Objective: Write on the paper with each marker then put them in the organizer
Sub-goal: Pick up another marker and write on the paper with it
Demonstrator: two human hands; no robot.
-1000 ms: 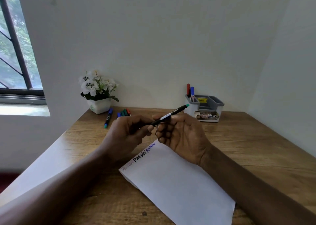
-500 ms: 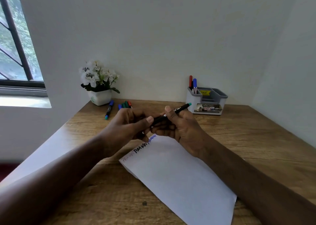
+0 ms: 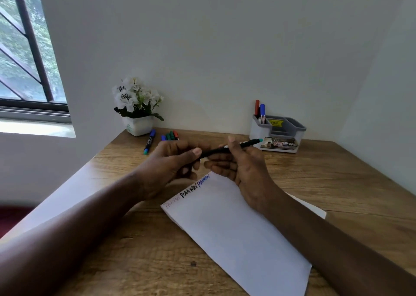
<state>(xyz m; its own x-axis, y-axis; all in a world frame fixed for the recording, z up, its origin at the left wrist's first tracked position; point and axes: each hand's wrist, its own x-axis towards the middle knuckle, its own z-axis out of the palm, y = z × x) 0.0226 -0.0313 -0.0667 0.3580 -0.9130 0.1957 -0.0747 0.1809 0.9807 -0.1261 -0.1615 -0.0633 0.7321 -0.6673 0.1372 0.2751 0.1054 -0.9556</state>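
Wooden table [image 3: 337,183] in a white-walled corner, with a barred window [image 3: 24,47] at your left.

1. Your left hand [image 3: 171,160]: fingers curled round the near end of a black marker [image 3: 212,153], thumb laid along its barrel.
2. Your right hand [image 3: 245,167]: just beside the left, fingers curled under the same marker, thumb raised over it. The marker slants between both hands, above the table, with its teal end pointing toward the organizer [image 3: 292,130].
3. Paper [image 3: 236,232]: white sheet, flat on the table beneath your hands, with your right forearm across it. One word is written three times along the far edge, in faint red, black and blue.
4. Organizer: grey, back right by the wall. A red marker [image 3: 257,107] and a blue marker [image 3: 262,109] stand upright in its left compartment.
5. Loose markers, back left: one blue-capped marker [image 3: 149,140] lying alone, and a small cluster [image 3: 170,135] just beside it.
6. Flower pot [image 3: 138,125]: white, with white blossoms, in the back left corner.
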